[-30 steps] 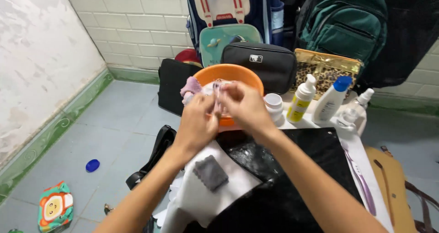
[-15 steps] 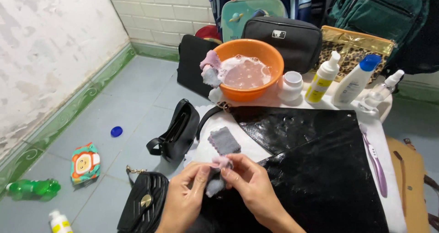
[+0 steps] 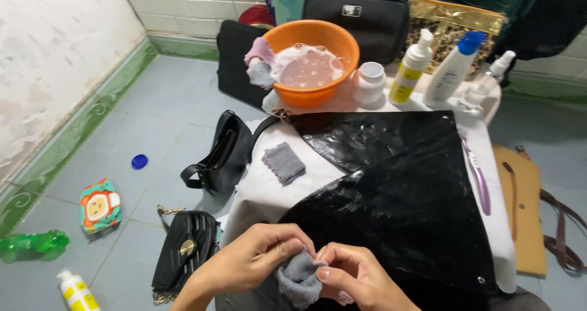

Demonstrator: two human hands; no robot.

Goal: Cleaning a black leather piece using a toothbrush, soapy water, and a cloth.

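My left hand (image 3: 254, 259) and my right hand (image 3: 354, 278) meet at the bottom of the view, both pinching a small wet grey cloth (image 3: 299, 280) between the fingertips. They hover at the near edge of a glossy black bag (image 3: 397, 189) lying flat on a white-covered table (image 3: 257, 189). A second grey cloth (image 3: 284, 162) lies folded on the white cover, left of the bag. An orange basin (image 3: 312, 54) of soapy water stands at the far end, with a pink and grey cloth (image 3: 259, 62) draped over its rim.
Behind the bag stand a white jar (image 3: 369, 82), a foam pump bottle (image 3: 411, 66), a blue-capped bottle (image 3: 451, 71) and a spray bottle (image 3: 489, 82). A purple toothbrush (image 3: 478, 178) lies at right. Two black handbags (image 3: 221, 155) (image 3: 183, 250), a green bottle (image 3: 30, 245) and a tan bag (image 3: 523, 207) lie on the floor.
Both hands came back from the basin toward me with the grey cloth, from the far end of the table to its near edge. The view dipped lower.
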